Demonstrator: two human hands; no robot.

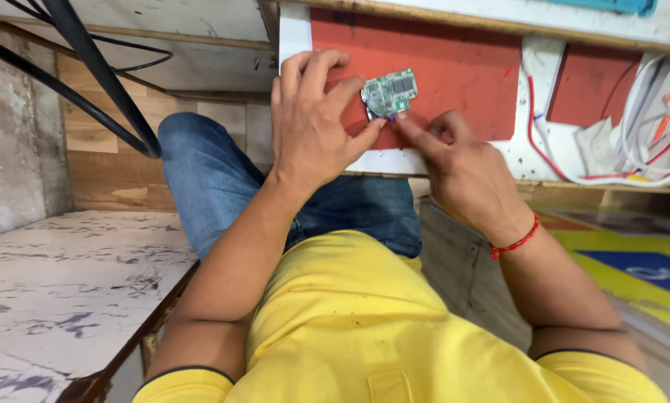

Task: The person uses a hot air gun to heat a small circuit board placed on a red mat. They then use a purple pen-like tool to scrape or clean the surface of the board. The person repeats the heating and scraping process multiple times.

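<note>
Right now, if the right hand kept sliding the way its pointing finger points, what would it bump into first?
The right hand points up-left at the small green circuit board on the red mat. Its fingertip is already at the board's lower edge, so the board comes first, then probably the left hand's fingers.

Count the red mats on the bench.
2. One large red mat lies under the circuit board that the left hand and right hand hold. A smaller red mat sits to its right, partly covered by wires; more may be hidden.
</note>
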